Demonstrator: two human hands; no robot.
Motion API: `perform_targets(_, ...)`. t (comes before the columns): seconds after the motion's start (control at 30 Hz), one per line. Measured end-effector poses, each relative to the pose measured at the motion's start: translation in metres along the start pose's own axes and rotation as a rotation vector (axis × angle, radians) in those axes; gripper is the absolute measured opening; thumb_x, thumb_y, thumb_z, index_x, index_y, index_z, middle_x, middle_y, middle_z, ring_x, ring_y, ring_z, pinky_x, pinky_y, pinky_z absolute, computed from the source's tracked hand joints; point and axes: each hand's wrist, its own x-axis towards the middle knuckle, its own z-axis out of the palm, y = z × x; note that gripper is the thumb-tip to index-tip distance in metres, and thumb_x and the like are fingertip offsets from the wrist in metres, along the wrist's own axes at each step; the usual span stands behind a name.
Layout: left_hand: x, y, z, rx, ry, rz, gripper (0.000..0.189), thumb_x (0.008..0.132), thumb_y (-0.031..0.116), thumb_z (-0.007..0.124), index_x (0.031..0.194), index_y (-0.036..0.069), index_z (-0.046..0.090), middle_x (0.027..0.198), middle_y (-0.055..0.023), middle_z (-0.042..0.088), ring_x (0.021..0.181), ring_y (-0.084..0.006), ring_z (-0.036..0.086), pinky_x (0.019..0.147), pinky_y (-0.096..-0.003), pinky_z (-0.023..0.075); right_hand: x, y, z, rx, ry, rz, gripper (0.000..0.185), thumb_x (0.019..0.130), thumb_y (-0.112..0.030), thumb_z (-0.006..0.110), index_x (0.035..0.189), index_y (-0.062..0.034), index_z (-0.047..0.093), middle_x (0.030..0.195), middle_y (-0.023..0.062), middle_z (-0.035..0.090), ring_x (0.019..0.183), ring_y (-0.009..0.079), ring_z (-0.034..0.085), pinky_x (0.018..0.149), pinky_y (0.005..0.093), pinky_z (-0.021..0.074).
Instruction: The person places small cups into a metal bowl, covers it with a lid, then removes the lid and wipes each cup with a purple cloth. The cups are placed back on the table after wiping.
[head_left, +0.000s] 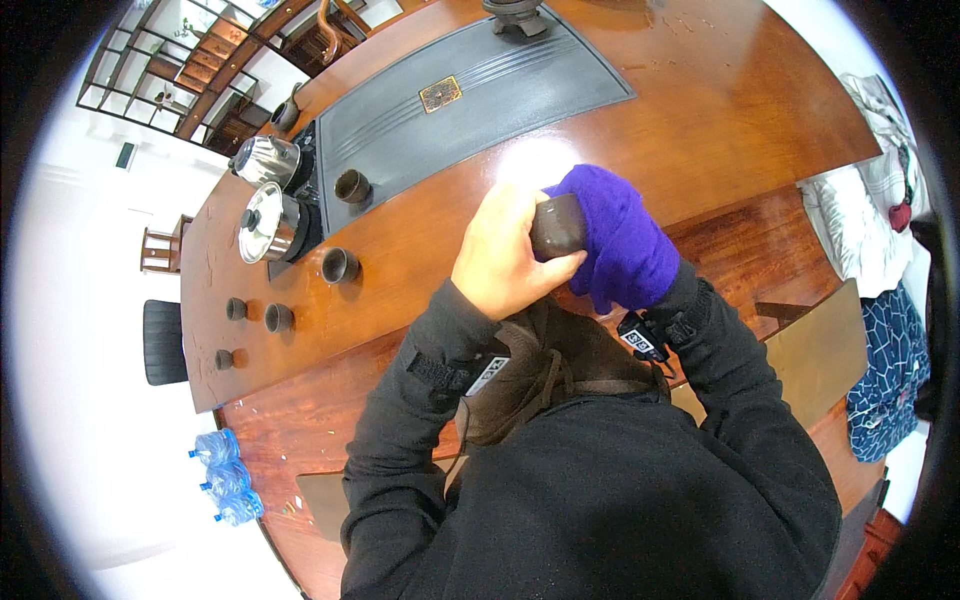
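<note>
My left hand (495, 251) grips a small dark brown cup (559, 226), its thumb along the near side. The cup is tipped on its side above the front edge of a wooden table, its mouth turned towards a purple cloth (622, 236). That cloth covers my right hand, whose fingers are hidden in its folds, and it presses against the cup. Whether any cloth reaches inside the cup cannot be seen. To the left, a dark cup (352, 186) stands on the tea tray (480, 97), and another dark cup (340, 265) stands on the wood nearby.
Several smaller cups, one a dark cup (278, 317), stand further left. A steel kettle (266, 160) and a lidded steel pot (270, 225) sit beside the tray. A dark footed vessel (517, 15) is at the back. Large water bottles (227, 478) stand on the floor.
</note>
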Motion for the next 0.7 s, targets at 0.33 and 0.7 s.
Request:
perform_targets(0.33, -0.001, -0.004, 0.001, 0.165, -0.019, 0.085, 0.044, 0.065, 0.015, 0.085, 0.1, 0.001, 0.063, 0.095, -0.0166, 0.062, 0.089, -0.0337, 0.063, 0.081, -0.0403, 0.0531, -0.005, -0.014, -0.004, -0.069, -0.113, -0.11, 0.061, 0.053, -0.011, 0.082, 0.108, -0.0085, 0.056, 0.114, 0.017, 0.057, 0.108, 0.0386, 0.056, 0.091, 0.0457, 0.0438)
perform_targets(0.7, -0.007, -0.005, 0.009, 0.104, 0.155, 0.073, 0.053, 0.062, 0.013, 0.084, 0.11, 0.001, 0.062, 0.102, -0.0157, 0.064, 0.093, -0.0351, 0.061, 0.09, -0.0427, 0.05, -0.005, -0.01, 0.009, 0.116, 0.038, -0.014, 0.067, 0.051, -0.02, 0.085, 0.111, -0.0088, 0.057, 0.112, 0.0133, 0.058, 0.106, 0.0358, 0.056, 0.094, 0.0437, 0.0426)
